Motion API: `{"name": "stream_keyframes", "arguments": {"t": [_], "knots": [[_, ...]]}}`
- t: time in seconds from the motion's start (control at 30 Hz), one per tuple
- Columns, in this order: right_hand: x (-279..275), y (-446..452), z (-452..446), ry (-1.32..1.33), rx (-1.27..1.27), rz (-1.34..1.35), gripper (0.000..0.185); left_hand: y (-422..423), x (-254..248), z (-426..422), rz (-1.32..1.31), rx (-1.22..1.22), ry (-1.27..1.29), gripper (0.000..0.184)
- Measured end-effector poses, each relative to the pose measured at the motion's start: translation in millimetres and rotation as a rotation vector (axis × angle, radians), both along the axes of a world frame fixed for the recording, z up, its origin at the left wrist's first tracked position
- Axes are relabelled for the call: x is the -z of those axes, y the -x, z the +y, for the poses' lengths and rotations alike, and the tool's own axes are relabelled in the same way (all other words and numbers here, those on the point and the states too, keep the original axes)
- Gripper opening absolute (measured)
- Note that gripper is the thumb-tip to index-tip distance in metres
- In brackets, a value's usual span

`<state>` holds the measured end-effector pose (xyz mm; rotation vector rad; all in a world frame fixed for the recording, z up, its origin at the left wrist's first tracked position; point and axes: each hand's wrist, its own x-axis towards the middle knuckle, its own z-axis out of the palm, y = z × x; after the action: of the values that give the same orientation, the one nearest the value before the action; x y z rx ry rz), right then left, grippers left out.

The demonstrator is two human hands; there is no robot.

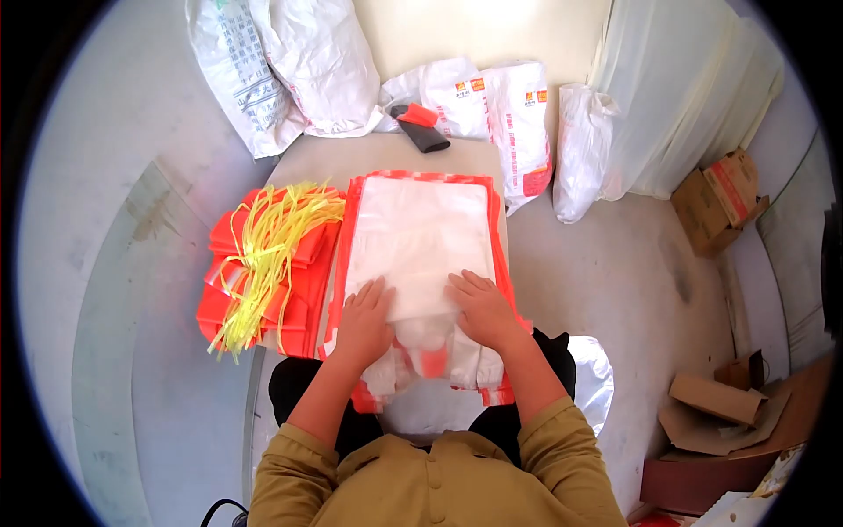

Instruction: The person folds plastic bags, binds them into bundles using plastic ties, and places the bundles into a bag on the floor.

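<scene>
A stack of thin plastic bags [421, 211], white on top with red edges showing around it, lies in front of me. My left hand [367, 321] rests on the lower left part of the white top layer, its fingers stretched out. Opposite it, my right hand [481, 307] lies flat with fingers spread on the lower right part. Between and below the hands the plastic is crumpled, and loose white and red ends hang over the near edge above my lap. Neither hand grips anything.
Left of the stack, yellow ties [272, 255] lie over folded red bags [299, 307]. A dark roll [425, 133] with a red piece is at the table's [325, 158] far end. White sacks [316, 66] stand behind. Cardboard boxes [720, 202] and flattened cardboard [724, 417] are at right.
</scene>
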<state>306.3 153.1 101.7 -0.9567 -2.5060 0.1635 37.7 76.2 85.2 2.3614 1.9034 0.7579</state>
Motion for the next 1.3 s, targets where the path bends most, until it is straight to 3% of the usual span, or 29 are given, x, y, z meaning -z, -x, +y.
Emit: {"name": "stream_keyframes", "arguments": {"t": [0.07, 0.27, 0.47, 0.57, 0.67, 0.77, 0.97, 1.07, 1.17, 1.3], "knots": [[-1.8, 0.9, 1.9, 0.018, 0.027, -0.018, 0.046, 2.4, 2.4, 2.7, -0.021, 0.01, 0.023, 0.06], [-4.9, 1.4, -1.7, -0.069, 0.062, -0.178, 0.038, 8.7, -7.3, 0.3, 0.233, 0.019, 0.037, 0.053], [-56.9, -9.9, -26.5, 0.367, 0.046, -0.501, 0.035, 9.7, -43.4, -24.1, 0.038, 0.171, 0.287, 0.047], [-29.4, -45.0, -36.1, 0.283, 0.039, -0.113, 0.037, 16.7, -45.1, -33.1, -0.078, 0.235, 0.278, 0.047], [5.7, -65.8, -31.9, 0.401, 0.018, 0.258, 0.042, 25.2, -38.2, -37.2, -0.127, 0.285, 0.243, 0.044], [27.0, -71.2, -27.4, 0.516, -0.002, 0.393, 0.04, 28.1, -43.6, -40.4, -0.163, 0.322, 0.273, 0.043], [16.7, -63.5, -24.6, 0.448, -0.023, 0.414, 0.035, 48.6, -30.0, -42.8, -0.252, 0.298, 0.215, 0.04], [11.1, -62.0, -20.8, 0.435, -0.054, 0.423, 0.029, 56.2, -17.5, -44.5, -0.387, 0.257, 0.172, 0.032], [0.9, -57.4, -20.0, 0.649, -0.021, 0.627, 0.024, 54.2, -11.5, -40.6, -0.676, 0.189, 0.173, 0.017], [9.9, -52.0, -10.1, 0.789, 0.28, 0.641, 0.024, 52.3, -13.7, -29.7, -0.721, -0.057, 0.286, 0.013]]}}
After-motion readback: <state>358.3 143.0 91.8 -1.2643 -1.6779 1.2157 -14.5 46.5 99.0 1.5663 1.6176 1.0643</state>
